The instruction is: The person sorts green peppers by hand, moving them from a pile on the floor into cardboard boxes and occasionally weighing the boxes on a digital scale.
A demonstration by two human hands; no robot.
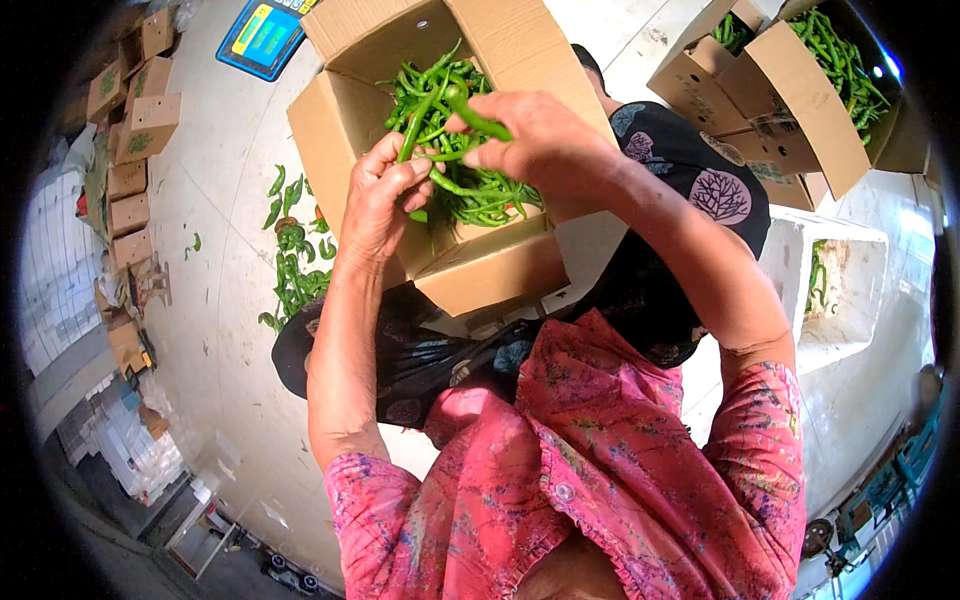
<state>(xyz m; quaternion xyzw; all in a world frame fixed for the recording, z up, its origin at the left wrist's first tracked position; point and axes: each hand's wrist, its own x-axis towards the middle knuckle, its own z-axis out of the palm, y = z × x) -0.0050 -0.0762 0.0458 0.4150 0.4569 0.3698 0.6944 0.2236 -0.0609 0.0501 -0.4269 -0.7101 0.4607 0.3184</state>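
Observation:
An open cardboard box (pixel 491 277) stands before me between my knees, its flaps spread outward. Inside lies a heap of long green chili peppers (pixel 480 199), a few with red spots. My left hand (pixel 386 184) is over the box's left side and pinches a green pepper (pixel 418 124) between thumb and fingers. Over the heap, my right hand (pixel 532 139) has a thick green pepper (pixel 480 118) at its fingers, with a thinner one by the thumb. Its far fingers are partly hidden.
Loose peppers (pixel 292 277) lie on the floor left of the box. A blue-framed digital scale display (pixel 266 34) is beyond it. At right are cardboard boxes of peppers (pixel 832 67) and a white foam box (pixel 847 300). Stacked cartons (pixel 135 180) line the far left.

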